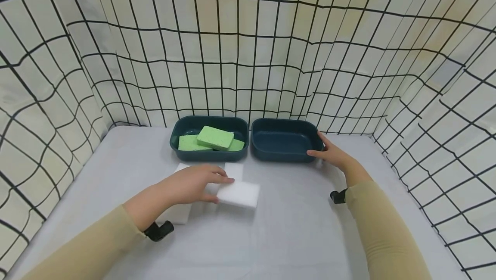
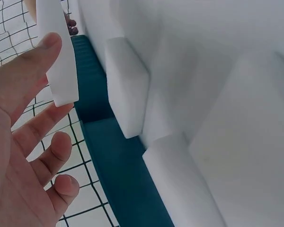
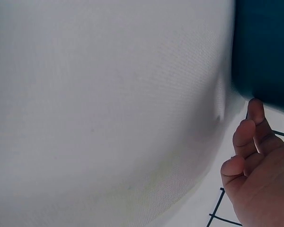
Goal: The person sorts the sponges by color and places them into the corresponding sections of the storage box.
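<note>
Green sponges (image 1: pixel 215 138) in teal tray (image 1: pixel 209 156), right hand (image 1: pixel 336 156) gripping second tray (image 1: pixel 279 157)

Smooth, matt, foam-like white block (image 1: pixel 241 194)

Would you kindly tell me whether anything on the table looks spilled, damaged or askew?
Nothing visible looks spilled or damaged. Only the green blocks look slightly askew: in the left container, one lies slantwise across the others, which looks like ordinary loose piling.

You have two dark teal bins (image 1: pixel 286 140), at least three green sponges (image 1: pixel 215 137) and at least four white blocks (image 1: pixel 242 194) before you, some partly hidden.
</note>
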### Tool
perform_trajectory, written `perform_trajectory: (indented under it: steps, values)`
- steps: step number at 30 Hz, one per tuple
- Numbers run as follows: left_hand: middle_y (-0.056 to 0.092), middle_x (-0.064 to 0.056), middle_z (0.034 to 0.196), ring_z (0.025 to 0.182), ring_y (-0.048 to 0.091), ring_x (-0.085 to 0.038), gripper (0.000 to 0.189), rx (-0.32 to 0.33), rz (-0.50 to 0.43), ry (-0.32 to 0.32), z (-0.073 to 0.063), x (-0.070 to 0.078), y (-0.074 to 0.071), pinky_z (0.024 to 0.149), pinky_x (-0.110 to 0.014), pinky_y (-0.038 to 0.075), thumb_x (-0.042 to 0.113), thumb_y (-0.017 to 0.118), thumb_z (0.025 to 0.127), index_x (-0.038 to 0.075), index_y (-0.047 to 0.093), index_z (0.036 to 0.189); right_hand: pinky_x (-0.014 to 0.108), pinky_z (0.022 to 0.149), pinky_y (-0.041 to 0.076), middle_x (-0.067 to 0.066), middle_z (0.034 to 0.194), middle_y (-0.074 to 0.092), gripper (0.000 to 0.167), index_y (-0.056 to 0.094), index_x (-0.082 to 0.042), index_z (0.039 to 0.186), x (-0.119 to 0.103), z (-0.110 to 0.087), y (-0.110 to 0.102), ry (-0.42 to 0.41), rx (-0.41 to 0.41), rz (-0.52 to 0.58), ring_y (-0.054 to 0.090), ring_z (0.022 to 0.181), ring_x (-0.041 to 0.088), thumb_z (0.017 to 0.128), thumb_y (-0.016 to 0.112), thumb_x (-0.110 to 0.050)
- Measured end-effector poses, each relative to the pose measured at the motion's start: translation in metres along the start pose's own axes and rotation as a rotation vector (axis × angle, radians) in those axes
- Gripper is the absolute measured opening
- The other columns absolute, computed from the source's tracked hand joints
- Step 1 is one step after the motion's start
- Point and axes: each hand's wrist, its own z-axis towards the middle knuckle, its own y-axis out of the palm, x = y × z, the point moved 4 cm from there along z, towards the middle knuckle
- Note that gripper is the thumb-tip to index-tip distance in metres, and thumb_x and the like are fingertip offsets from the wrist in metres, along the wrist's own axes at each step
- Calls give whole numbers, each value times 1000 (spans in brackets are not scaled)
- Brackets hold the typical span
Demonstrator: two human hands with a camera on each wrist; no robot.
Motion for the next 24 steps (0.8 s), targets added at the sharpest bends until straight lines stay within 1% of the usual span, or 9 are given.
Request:
perform_trajectory:
  steps: [3, 5, 6, 9, 11, 14, 17, 18, 24]
  values:
    - [58, 2, 137, 124, 54, -24, 60, 28, 1, -18, 8, -1, -4, 97, -45, 49, 38, 81, 83, 30, 60, 138, 66, 115, 14, 22, 164, -3, 114, -12, -38, 157, 4, 3, -1, 5, 3, 5, 10, 148, 45, 81, 68, -68]
    - [58, 2, 137, 124, 54, -25, 60, 49, 2, -28, 15, -2, -6, 98, -45, 49, 38, 81, 83, 30, 60, 139, 65, 115, 14, 19, 165, -2, 114, -10, -40, 157, 6, 4, -2, 16, 11, 20, 10, 149, 43, 81, 69, -67]
    - [58, 2, 138, 125, 53, -25, 60, 56, 3, -37, 19, -3, -7, 99, -45, 48, 39, 81, 83, 31, 60, 139, 66, 115, 13, 19, 165, -4, 113, -11, -39, 157, 5, 4, -2, 12, 4, 13, 8, 149, 44, 81, 68, -67]
    - [56, 1, 139, 127, 52, -26, 59, 72, -3, -59, 33, -5, -8, 102, -46, 46, 40, 79, 84, 31, 60, 139, 68, 114, 11, 17, 165, -9, 111, -13, -39, 157, 4, 3, -1, 13, -1, 6, 0, 149, 44, 84, 67, -65]
    - [56, 0, 140, 128, 51, -26, 58, 76, -13, -90, 42, -6, -8, 103, -46, 46, 41, 78, 85, 32, 60, 139, 69, 114, 10, 15, 165, -10, 111, -13, -40, 156, 2, 0, -1, 14, 2, 0, -4, 149, 44, 84, 67, -65]
    - [54, -1, 143, 131, 49, -27, 57, 85, -32, -118, 57, -4, -11, 103, -47, 45, 42, 76, 87, 33, 59, 140, 67, 114, 10, 12, 166, -10, 109, -11, -41, 157, 1, -2, -1, 20, 12, 8, -4, 150, 42, 85, 67, -63]
    - [53, -1, 143, 132, 47, -27, 56, 96, -53, -140, 70, -4, -15, 104, -47, 45, 44, 75, 87, 35, 57, 140, 68, 114, 9, 12, 165, -11, 106, -11, -41, 157, 1, -2, -1, 15, 9, 3, -5, 150, 43, 87, 66, -60]
    - [53, -1, 143, 133, 46, -27, 56, 104, -57, -139, 74, -5, -16, 105, -46, 44, 44, 74, 88, 35, 57, 141, 69, 114, 8, 13, 165, -12, 105, -12, -40, 157, 0, -1, 0, 11, 5, 0, -6, 149, 44, 88, 66, -59]
    - [52, 1, 143, 135, 44, -24, 55, 123, -50, -186, 100, -11, -22, 105, -45, 43, 47, 71, 90, 36, 56, 141, 68, 114, 9, 13, 165, -11, 106, -12, -40, 157, -1, -1, 0, 17, 7, -7, -5, 149, 44, 88, 66, -59]
